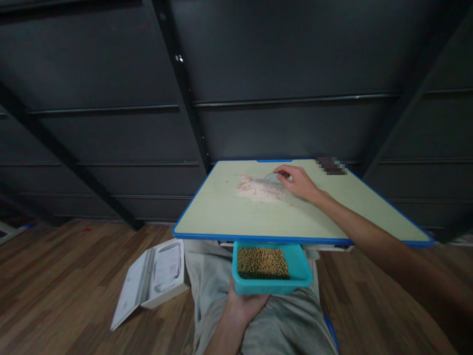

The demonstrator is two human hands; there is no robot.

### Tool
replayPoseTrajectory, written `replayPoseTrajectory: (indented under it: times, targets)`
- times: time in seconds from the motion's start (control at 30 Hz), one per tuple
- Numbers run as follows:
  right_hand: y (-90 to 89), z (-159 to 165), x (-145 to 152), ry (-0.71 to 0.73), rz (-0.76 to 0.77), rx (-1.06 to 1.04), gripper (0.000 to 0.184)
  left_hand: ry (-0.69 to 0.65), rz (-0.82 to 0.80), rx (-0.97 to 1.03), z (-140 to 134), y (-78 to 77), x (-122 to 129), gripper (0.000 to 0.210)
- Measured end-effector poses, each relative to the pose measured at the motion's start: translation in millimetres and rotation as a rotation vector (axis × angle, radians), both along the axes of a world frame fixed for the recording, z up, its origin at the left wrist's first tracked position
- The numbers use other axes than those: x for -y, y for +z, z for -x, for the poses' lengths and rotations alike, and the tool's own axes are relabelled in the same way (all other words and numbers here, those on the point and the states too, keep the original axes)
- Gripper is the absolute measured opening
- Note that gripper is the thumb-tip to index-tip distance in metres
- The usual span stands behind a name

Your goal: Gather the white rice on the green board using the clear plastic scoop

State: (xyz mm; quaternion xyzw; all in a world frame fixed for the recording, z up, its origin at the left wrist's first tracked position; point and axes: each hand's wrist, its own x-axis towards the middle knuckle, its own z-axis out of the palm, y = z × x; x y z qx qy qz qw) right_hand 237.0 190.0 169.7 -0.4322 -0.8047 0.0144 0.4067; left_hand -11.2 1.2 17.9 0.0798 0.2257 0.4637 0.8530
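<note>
My left hand (244, 305) supports a turquoise plastic container (301, 268) from below, in front of the table's near edge and above my lap. Small round greenish-tan grains, like dried beans or peas (262, 263), fill its left and middle part. Over the tabletop my right hand (293, 181) has its fingers closed in a pinch on a thin, clear, curved piece (271, 176); its exact kind is not plain. Just below those fingertips lies a loose heap of whitish-pink grains (262, 190), with orange-brown bits along its left side.
The pale table (214, 212) has a blue rim. A dark, pixelated object (331, 166) rests at its far right corner. Down on the wooden floor to the left is an open white box (166, 271). Dark metal panels (288, 54) rise behind the table.
</note>
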Motion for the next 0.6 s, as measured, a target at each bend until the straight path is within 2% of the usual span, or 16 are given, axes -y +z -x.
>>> replayPoseTrajectory:
  times: [0.27,0.6]
  targets:
    - [1.8,11.7,11.3,0.115,0.049,0.063,0.022,0.005,0.015,0.034,1.5,-4.2,0.1,0.047]
    - [0.1,17.5,18.5,0.177,0.070,0.110,0.024,0.043,0.031,-0.046,-1.1,-1.0,0.7,0.043]
